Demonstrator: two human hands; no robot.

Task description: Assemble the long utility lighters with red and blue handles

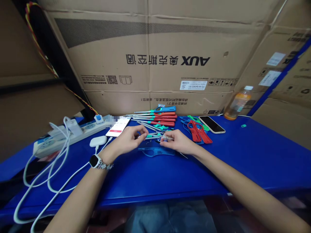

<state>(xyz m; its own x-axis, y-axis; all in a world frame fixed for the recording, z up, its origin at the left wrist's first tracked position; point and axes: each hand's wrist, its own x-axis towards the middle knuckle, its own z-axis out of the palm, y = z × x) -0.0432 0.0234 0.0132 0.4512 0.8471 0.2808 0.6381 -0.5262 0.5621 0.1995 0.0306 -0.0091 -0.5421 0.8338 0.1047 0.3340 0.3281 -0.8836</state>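
Note:
My left hand (130, 138) and my right hand (176, 142) meet over the blue table (243, 155), fingers pinched. Between them they hold a thin metal tube with a small clear and teal part (155, 136); which piece each hand grips is hard to tell. A blue plastic handle shell (155, 151) lies flat on the table just under the hands. Behind them lies a row of long-nosed lighters with red, teal and blue handles (157, 118). A watch sits on my left wrist.
Red, green and blue handle shells (198, 129) lie right of the hands, beside a dark phone (212, 124). A lit phone (118, 126), white charger (97, 141), power strip (70, 134) and white cables occupy the left. A bottle (238, 103) stands by the cardboard boxes (155, 55).

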